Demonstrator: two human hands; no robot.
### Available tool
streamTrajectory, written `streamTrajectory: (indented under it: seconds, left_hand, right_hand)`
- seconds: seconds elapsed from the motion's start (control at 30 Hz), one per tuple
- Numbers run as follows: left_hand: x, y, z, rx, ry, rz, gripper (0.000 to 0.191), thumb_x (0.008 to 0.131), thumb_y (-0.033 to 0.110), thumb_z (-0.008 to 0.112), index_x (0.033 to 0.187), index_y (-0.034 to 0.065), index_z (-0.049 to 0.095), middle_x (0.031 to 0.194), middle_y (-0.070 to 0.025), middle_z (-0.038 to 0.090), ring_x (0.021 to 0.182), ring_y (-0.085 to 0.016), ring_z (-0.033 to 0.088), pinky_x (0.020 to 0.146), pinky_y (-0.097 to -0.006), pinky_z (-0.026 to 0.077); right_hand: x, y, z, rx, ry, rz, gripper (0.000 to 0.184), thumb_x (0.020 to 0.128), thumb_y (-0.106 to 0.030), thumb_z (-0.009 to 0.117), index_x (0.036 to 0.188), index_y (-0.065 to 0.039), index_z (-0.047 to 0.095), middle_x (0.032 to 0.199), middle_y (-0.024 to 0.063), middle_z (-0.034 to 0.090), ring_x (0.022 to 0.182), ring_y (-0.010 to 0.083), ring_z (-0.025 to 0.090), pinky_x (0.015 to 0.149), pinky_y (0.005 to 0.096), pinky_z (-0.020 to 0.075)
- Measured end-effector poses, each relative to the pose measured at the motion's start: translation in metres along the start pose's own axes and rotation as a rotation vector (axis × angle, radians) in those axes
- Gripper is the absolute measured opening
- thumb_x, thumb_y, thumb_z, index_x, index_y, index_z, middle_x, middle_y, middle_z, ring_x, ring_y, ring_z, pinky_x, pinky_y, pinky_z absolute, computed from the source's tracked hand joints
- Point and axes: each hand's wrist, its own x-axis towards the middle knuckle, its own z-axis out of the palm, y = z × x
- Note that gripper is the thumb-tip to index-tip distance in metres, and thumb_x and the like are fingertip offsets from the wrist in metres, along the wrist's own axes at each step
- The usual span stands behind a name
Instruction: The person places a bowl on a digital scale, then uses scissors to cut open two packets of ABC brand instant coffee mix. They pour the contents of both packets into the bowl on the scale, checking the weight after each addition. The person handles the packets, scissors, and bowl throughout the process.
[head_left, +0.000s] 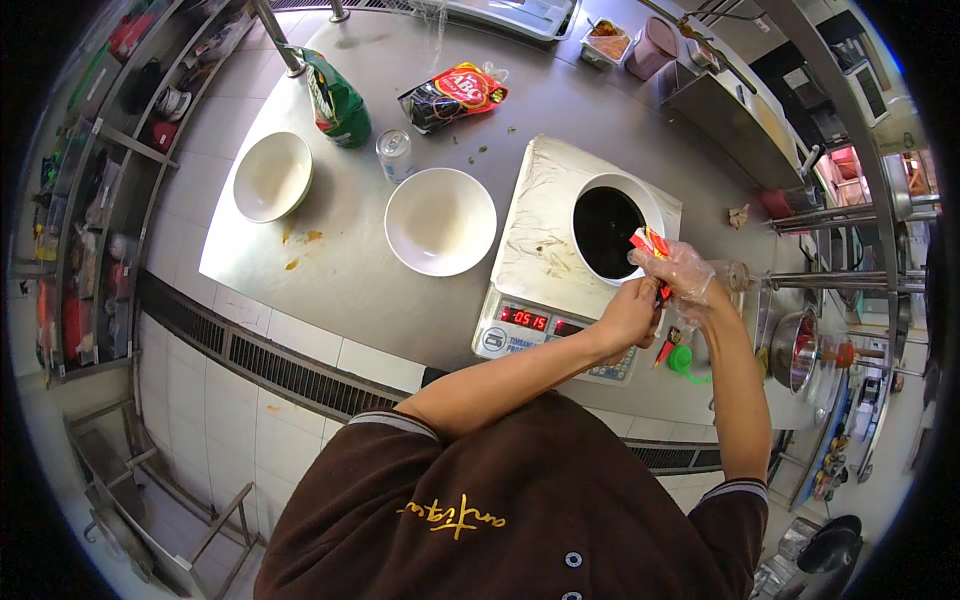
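Note:
A white bowl of dark liquid stands on a digital weighing scale with lit red digits. Over the bowl's near right rim, my right hand, in a clear plastic glove, grips a crumpled red and black sauce pouch. My bare left hand crosses in front of the scale and pinches the lower end of that pouch. Most of the pouch is hidden by my fingers. Just below my hands lie a torn red pouch scrap and a green plastic cap.
Left of the scale are a white bowl, a smaller bowl and a drink can. Farther back are an ABC sauce pouch and a green pouch. A metal bowl and steel rails flank the right side.

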Motion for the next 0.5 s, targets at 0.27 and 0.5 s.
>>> streamTrajectory:
  seconds: [0.27,0.5]
  left_hand:
    - [0.008,-0.004,0.008,0.121,0.135,0.066,0.045,0.109,0.046,0.030,0.084,0.0114,0.044,0.056,0.0037,0.034,0.042,-0.008,0.030,0.039,-0.0295,0.023]
    - [0.013,-0.015,0.021,0.158,0.190,0.143,0.043,0.109,0.042,0.029,0.084,0.0104,0.044,0.056,0.0023,0.036,0.041,-0.010,0.031,0.037,-0.0304,0.024]
  right_hand:
    - [0.009,0.008,0.002,0.009,0.091,-0.105,0.029,0.099,-0.030,0.065,0.090,-0.003,0.066,0.075,-0.0007,0.054,0.067,0.0099,0.048,0.061,0.0274,0.0409]
    - [0.014,0.008,0.001,-0.315,0.179,-0.054,0.029,0.100,-0.027,0.058,0.086,-0.003,0.069,0.070,0.0030,0.058,0.066,0.0140,0.053,0.061,0.0329,0.0435]
